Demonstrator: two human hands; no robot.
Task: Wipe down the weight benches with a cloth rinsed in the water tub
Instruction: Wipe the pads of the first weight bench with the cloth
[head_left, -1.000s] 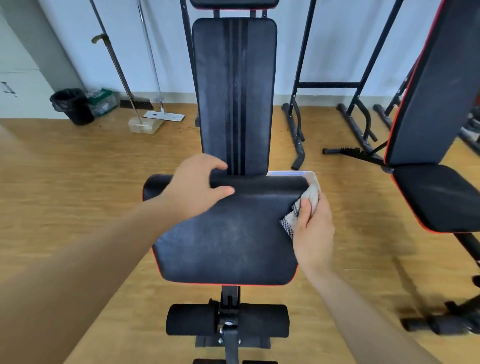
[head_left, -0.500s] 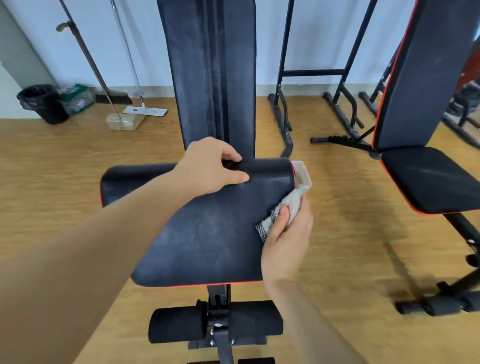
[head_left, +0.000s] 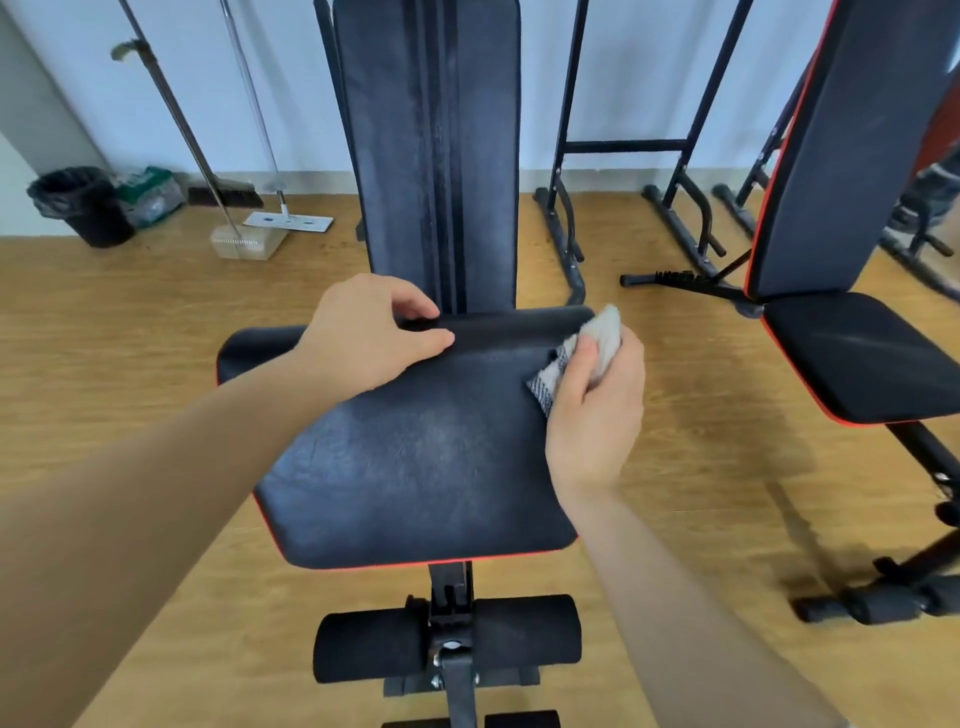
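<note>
Now, in the head view, your left hand (head_left: 371, 332) lies on the back edge of the seat (head_left: 415, 457). Its fingers are curled over that edge and the thumb is on top, so it grips the seat and steadies it. Your right hand (head_left: 595, 415) holds the cloth (head_left: 582, 353) bunched between thumb and fingers, and the cloth touches the right rear corner of the seat, near the foot of the backrest (head_left: 431, 156). I judge that the step in hand is the wiping of this seat, at its right side. The middle of the pad shows a dull grey film, so much of it is probably not yet wiped. The next move calls for flat pressure with the cloth and long strokes across the pad toward the front edge, with your left hand taken out of the path. The backrest and the second bench (head_left: 857, 353) at your right come after that. The water tub is not in this view, so I cannot tell where you would rinse.
</note>
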